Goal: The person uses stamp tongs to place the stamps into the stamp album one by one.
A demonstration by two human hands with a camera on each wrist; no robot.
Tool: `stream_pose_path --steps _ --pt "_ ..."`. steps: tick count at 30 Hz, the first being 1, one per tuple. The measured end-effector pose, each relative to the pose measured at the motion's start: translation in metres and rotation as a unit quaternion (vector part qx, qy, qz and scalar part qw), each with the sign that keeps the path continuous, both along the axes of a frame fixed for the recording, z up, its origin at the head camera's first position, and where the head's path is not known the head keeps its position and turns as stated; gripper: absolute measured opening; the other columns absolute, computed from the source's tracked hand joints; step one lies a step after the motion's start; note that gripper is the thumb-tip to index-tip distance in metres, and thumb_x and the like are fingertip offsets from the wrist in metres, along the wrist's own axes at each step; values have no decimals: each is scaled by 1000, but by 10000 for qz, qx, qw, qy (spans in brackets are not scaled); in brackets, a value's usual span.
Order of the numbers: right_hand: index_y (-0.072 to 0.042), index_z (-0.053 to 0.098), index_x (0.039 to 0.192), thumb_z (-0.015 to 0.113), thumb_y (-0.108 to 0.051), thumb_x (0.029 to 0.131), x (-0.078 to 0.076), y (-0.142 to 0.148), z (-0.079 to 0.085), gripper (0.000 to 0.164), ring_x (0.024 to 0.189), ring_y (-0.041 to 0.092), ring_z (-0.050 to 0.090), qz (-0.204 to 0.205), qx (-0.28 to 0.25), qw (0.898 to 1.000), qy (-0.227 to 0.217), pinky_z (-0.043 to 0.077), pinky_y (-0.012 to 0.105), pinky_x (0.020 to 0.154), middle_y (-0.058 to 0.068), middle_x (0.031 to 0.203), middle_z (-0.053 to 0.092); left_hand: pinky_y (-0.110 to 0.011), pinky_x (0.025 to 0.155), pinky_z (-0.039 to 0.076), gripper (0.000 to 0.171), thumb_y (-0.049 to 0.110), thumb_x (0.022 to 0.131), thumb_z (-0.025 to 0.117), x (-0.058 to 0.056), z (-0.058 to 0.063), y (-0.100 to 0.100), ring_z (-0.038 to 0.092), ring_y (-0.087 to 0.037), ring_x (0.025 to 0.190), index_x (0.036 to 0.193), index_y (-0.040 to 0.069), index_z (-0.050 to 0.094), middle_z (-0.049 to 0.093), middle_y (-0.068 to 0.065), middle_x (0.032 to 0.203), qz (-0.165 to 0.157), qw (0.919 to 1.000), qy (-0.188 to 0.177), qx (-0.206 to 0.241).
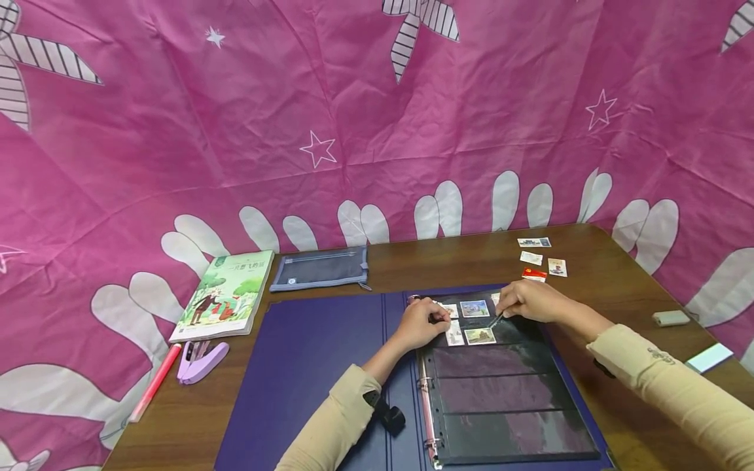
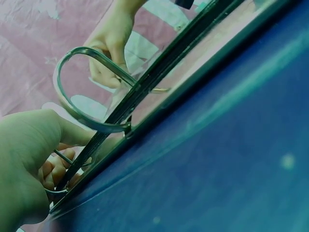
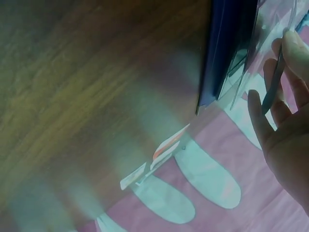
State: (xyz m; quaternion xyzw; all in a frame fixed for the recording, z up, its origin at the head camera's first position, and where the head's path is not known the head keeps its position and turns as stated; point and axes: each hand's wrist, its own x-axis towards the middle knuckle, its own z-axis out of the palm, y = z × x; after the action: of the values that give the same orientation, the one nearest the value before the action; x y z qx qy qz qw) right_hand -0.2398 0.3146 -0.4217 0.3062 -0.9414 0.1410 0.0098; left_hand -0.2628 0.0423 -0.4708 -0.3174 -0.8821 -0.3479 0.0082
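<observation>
My right hand (image 1: 532, 301) pinches metal tweezers (image 3: 274, 87), whose tips reach a landscape stamp (image 1: 480, 336) in the second row of the black album page (image 1: 501, 392). My left hand (image 1: 419, 323) is at the page's left side, by the binder rings (image 2: 63, 82); its curled thumb and fingers appear to pinch the page's clear pocket edge. Close to those fingers is a pale upright stamp (image 1: 455, 333). Above it, a blue-toned stamp (image 1: 474, 309) sits in the top row. The album's purple cover (image 1: 312, 366) lies spread flat.
Several loose stamps lie at the back right, including a red one (image 1: 534, 275). On the left are a book (image 1: 226, 294), a lilac stapler (image 1: 201, 362) and a red pen (image 1: 156, 383). A mesh pouch (image 1: 321, 268) lies behind the album; a pale small block (image 1: 670, 318) sits far right.
</observation>
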Motion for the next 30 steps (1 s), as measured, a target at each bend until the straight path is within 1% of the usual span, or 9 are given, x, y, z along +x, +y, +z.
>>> stream_pose_path --steps 3,6,8,11,16,18,21,26,30 --pt "-17 75 89 71 -11 77 -2 3 1 14 76 -2 54 69 -332 9992 -216 43 19 64 -9 85 69 -15 73 30 5 18 77 68 0 0 0 43 -4 74 77 14 71 62 1 79 -9 10000 3 30" --pt "-12 75 93 70 -9 78 -4 9 4 16 74 -3 55 -10 -604 9980 -208 44 19 63 -6 85 69 -15 73 32 5 18 76 69 0 1 0 44 -4 74 76 13 71 62 1 78 -15 10000 13 76" --pt "-11 74 93 70 -8 78 -5 15 6 16 74 -2 57 -248 -696 9973 1 46 20 64 -5 86 69 -15 73 32 5 18 76 69 0 2 1 45 -4 74 77 13 71 62 1 78 -12 10000 -31 69" --pt "-12 74 94 70 -8 79 -5 26 11 16 76 1 58 -848 -650 9936 367 46 23 66 -2 89 70 -16 73 32 5 18 77 69 0 2 1 46 -5 74 78 13 71 62 0 79 -17 10000 -34 41" --pt "-11 73 98 67 -13 82 -7 49 20 17 72 13 55 -2057 -463 9762 508 40 28 60 6 92 69 -15 73 33 5 18 76 69 0 0 0 46 -5 74 79 15 72 62 0 79 6 10000 68 -14" --pt "-10 72 100 66 -15 84 -10 60 21 18 73 20 59 -2457 -420 9671 515 39 29 58 11 96 70 -15 72 33 4 18 75 69 1 -1 -1 46 -6 74 78 15 72 61 0 78 20 9999 107 8" --pt "-8 70 107 62 -19 87 -15 77 19 24 77 27 60 -2980 -551 9525 301 37 30 54 19 104 68 -16 72 33 4 18 75 70 2 -1 -2 47 -6 73 78 16 71 60 0 77 30 9999 133 66" --pt "-6 65 115 57 -25 90 -20 98 14 32 80 35 58 -3530 -694 9329 -151 37 33 52 28 115 61 -15 72 33 5 19 75 71 4 -1 -2 47 -6 75 79 15 71 61 0 78 -10 9999 42 92" --pt "-5 63 116 56 -28 89 -24 109 6 35 98 50 55 -3817 -558 9220 -323 43 45 60 31 121 55 -14 72 32 5 18 75 71 4 0 -1 47 -7 75 79 15 71 61 -1 78 -40 9999 66 147"
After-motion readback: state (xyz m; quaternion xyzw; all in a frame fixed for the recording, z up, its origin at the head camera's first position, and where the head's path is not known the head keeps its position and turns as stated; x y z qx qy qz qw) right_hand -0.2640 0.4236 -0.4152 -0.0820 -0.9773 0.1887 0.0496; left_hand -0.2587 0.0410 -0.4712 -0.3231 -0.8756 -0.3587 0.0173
